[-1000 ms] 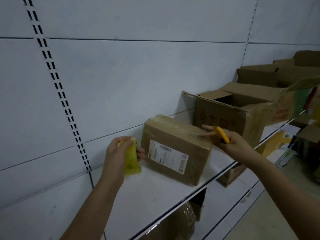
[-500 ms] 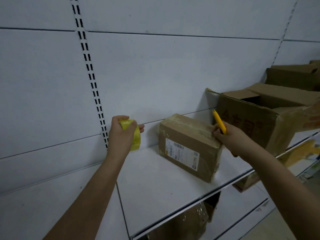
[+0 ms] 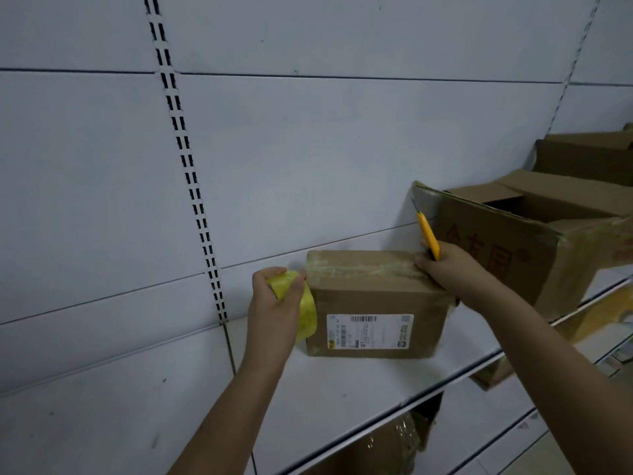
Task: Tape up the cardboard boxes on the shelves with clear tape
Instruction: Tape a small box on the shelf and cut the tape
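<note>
Left hand [image 3: 274,313] grips the tape [image 3: 306,311], right hand [image 3: 452,269] grips the knife [image 3: 428,236] at the box [image 3: 373,303]; keep tape taut, cut beside the left hand

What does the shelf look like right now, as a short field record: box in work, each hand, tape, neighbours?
box in work: small cardboard box with shipping label, on white shelf
tape: clear strip runs along the box top
left hand: grips yellow tape roll at the box's left end
right hand: holds yellow utility knife, rests on the box's right top edge
neighbour: large open cardboard box to the right
</note>
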